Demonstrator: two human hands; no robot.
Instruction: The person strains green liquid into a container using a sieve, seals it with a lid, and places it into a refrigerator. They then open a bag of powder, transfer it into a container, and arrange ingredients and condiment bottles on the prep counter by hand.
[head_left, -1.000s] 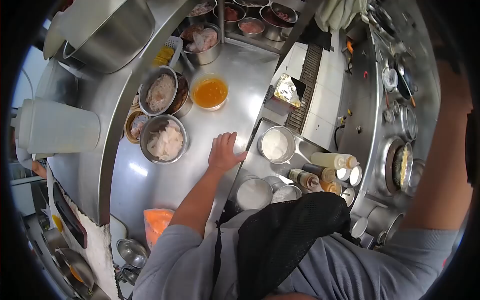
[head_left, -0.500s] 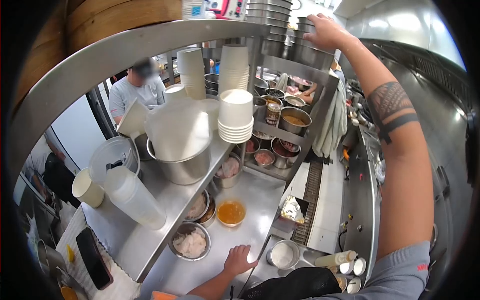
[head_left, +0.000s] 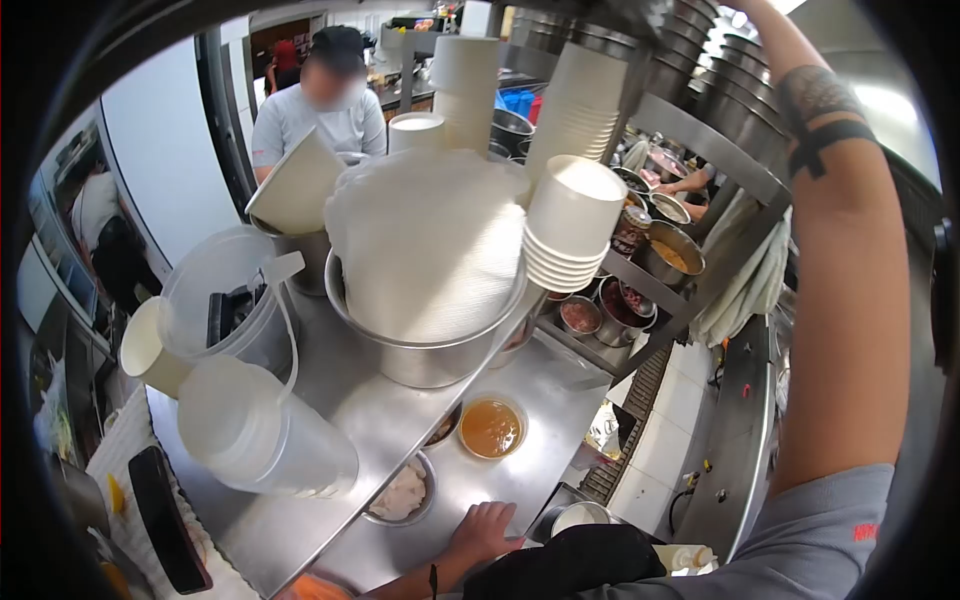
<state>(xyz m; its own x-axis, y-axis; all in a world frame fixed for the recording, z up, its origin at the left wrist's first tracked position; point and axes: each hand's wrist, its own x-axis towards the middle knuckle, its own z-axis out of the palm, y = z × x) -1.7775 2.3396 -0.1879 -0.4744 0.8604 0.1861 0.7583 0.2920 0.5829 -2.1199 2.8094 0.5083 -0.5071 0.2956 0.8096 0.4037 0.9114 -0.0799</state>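
My left hand (head_left: 484, 530) lies flat on the steel counter (head_left: 560, 400), fingers stretched out and holding nothing. Just beyond it stands a bowl of orange-brown broth (head_left: 492, 428). To its left, a metal bowl with pale pieces of food (head_left: 402, 494) is partly under the shelf. My right arm reaches up high on the right. Only the edge of my right hand (head_left: 745, 6) shows at the top of the view, near stacked metal pots (head_left: 742, 95); its fingers are cut off.
On the shelf (head_left: 320, 400) stand a metal pot (head_left: 420, 358) with white paper over it, a clear bucket (head_left: 235, 290), a plastic container (head_left: 270, 430) and stacked white tubs (head_left: 572, 215). A phone (head_left: 165, 520) lies on a cloth. A co-worker (head_left: 320, 110) stands behind.
The head view has shifted closer to the shelf and tilted. My right hand has gone mostly out past the top edge. My left hand stays on the counter.
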